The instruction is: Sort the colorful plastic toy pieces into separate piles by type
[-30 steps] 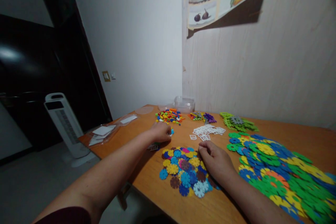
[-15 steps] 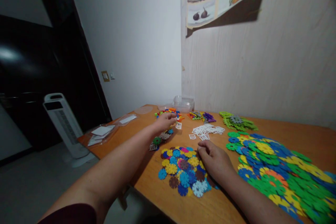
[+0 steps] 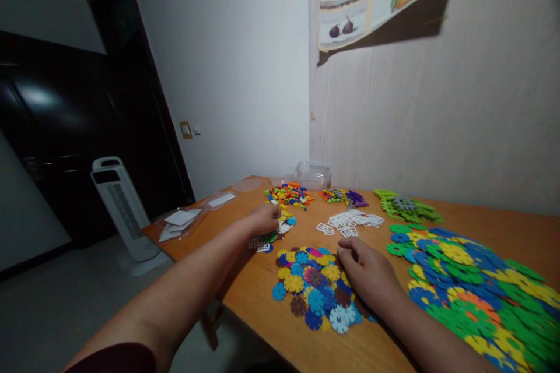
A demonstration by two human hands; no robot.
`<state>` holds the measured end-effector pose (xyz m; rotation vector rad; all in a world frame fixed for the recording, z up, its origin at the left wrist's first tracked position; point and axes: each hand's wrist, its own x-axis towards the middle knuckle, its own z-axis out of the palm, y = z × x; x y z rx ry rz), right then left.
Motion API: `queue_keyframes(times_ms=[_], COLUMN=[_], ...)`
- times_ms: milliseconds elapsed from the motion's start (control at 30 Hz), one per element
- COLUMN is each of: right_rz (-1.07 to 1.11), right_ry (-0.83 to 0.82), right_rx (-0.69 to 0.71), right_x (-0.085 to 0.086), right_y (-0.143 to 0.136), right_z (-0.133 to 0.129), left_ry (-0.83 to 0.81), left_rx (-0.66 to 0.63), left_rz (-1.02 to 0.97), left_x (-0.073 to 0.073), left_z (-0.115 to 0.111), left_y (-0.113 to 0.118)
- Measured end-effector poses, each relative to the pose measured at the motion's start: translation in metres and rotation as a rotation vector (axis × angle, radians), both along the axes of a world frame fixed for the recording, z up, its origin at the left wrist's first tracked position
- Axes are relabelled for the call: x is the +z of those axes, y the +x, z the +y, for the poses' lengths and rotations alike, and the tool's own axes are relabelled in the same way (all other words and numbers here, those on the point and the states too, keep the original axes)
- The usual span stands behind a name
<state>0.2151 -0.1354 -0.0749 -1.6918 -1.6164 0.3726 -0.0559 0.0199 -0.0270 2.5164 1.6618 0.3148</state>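
Observation:
My left hand (image 3: 265, 219) reaches over a small mixed pile of plastic pieces (image 3: 286, 224), its fingers curled down at the pile's left side. Whatever is between those fingertips is hidden. White window-shaped pieces (image 3: 262, 246) and a bit of green show under and beside the wrist. My right hand (image 3: 365, 262) rests on the table with loosely curled fingers, and no piece shows in it. It lies against the right edge of a heap of small snowflake discs (image 3: 315, 288) in blue, yellow, brown and pink. Just beyond it is a pile of white window-frame pieces (image 3: 350, 220).
Small colourful blocks (image 3: 289, 192) lie behind my left hand, near a clear plastic box (image 3: 314, 175). Purple pieces (image 3: 356, 198) and green pieces (image 3: 402, 205) sit farther right. Large snowflake discs (image 3: 476, 285) cover the right side. Plastic bags (image 3: 179, 221) lie at the left edge.
My left hand has drawn back and down to the mixed pile, its fingers now curled. The white window piece that was below it now seems to lie by the white pile. The view has shifted slightly.

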Motion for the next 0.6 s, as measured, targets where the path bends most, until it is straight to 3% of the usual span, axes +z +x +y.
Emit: queue_keyframes(times_ms=[400,533,600], right_rz=[-0.007,-0.020,-0.024], right_ry=[-0.032,-0.025,-0.013], right_rx=[0.009,-0.002,-0.006], right_x=[-0.003,-0.001,0.000], right_y=[0.002,0.000,0.000], right_z=[0.002,0.000,0.000], left_ry=[0.181,0.285,0.239], left_rx=[0.048,0.085,0.114], left_rz=[0.107,-0.033,-0.213], left_x=[-0.005,0.000,0.002], left_z=[0.002,0.004,0.007], left_y=[-0.002,0.004,0.013])
